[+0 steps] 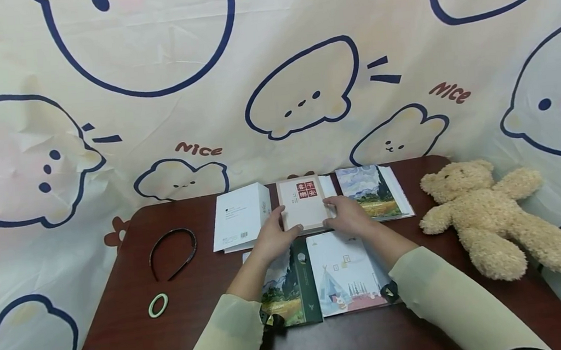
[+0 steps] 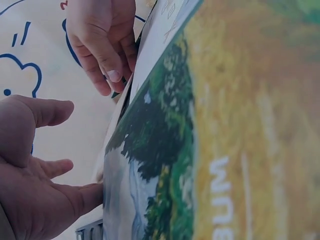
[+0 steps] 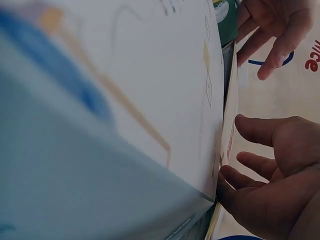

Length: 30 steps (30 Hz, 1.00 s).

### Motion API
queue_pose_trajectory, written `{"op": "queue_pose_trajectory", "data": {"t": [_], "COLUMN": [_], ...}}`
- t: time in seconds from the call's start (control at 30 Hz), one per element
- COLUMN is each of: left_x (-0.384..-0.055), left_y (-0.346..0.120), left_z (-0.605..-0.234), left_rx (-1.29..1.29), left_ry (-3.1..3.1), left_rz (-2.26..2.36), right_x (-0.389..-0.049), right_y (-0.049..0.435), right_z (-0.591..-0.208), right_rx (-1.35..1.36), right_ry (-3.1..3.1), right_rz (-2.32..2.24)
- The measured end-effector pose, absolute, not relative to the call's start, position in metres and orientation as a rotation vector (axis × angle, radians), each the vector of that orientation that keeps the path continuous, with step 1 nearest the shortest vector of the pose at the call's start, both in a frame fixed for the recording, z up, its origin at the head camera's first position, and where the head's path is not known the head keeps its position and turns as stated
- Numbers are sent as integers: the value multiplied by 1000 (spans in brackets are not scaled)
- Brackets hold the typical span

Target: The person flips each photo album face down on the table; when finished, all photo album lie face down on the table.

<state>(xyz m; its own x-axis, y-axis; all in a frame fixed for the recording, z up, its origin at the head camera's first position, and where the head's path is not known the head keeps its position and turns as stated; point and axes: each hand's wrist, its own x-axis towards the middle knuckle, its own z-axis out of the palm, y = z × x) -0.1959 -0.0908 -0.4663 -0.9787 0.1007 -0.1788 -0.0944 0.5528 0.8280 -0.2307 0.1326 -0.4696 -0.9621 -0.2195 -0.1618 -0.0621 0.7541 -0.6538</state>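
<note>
A beige book (image 1: 304,203) with red square characters lies at the back middle of the table, between my two hands. My left hand (image 1: 276,236) is at its lower left corner, with the thumb towards the near edge. At the right side my right hand (image 1: 347,216) has its fingers by the book's edge. Both wrist views show the fingers spread and only slightly bent, the thumbs standing apart. Below my forearms lie a green-spined album (image 1: 294,289) with a painted landscape and a white book (image 1: 345,274) with a tent drawing.
Left of the beige book stands a white book (image 1: 239,216), partly spread; a landscape-covered album (image 1: 373,192) lies to the right. A dark headband (image 1: 194,247) and a pale green ring (image 1: 158,305) are on the table's (image 1: 124,330) left. A teddy bear (image 1: 491,213) lies at the right edge.
</note>
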Motion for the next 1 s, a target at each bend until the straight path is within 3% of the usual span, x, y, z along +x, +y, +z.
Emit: {"op": "queue_pose_trajectory", "data": {"t": [1.0], "left_x": [-201], "left_y": [-92], "left_z": [-467], "left_rx": [-86], "left_ry": [2441], "left_rz": [1517], "right_x": [-236], "right_y": [127], "right_z": [-470], "right_rx": [-314], "right_ry": [2697], "right_rz": [-827]}}
